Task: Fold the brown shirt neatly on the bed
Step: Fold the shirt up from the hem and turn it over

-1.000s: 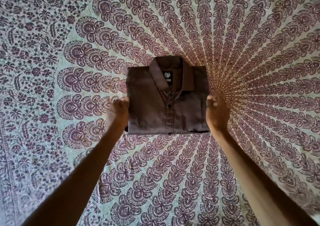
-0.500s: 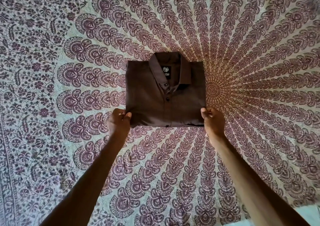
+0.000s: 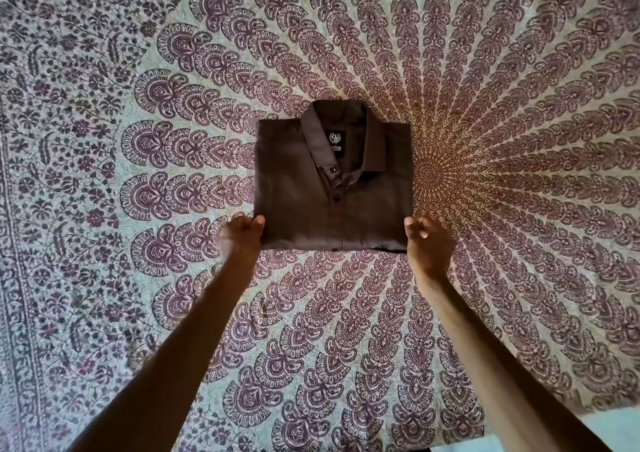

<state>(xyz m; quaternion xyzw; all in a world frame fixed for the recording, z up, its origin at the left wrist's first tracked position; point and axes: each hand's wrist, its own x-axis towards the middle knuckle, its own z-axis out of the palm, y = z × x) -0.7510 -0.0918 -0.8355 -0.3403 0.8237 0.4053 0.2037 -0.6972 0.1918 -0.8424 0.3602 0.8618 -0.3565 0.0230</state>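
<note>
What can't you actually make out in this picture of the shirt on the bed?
Head view, all items:
1. Brown shirt: sleeves and back lie out of sight under its folded front.
2. Neck label: print too small to read fully.
3. Left hand and right hand: their backs hide the fingertips, so pinching or merely touching the shirt's lower corners is unclear.
4. Both arms: cut off by the bottom edge.

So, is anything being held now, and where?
It cannot be told: the left hand's fingers touch the shirt's lower left corner, the right hand's fingers its lower right corner, no clear grip.
</note>
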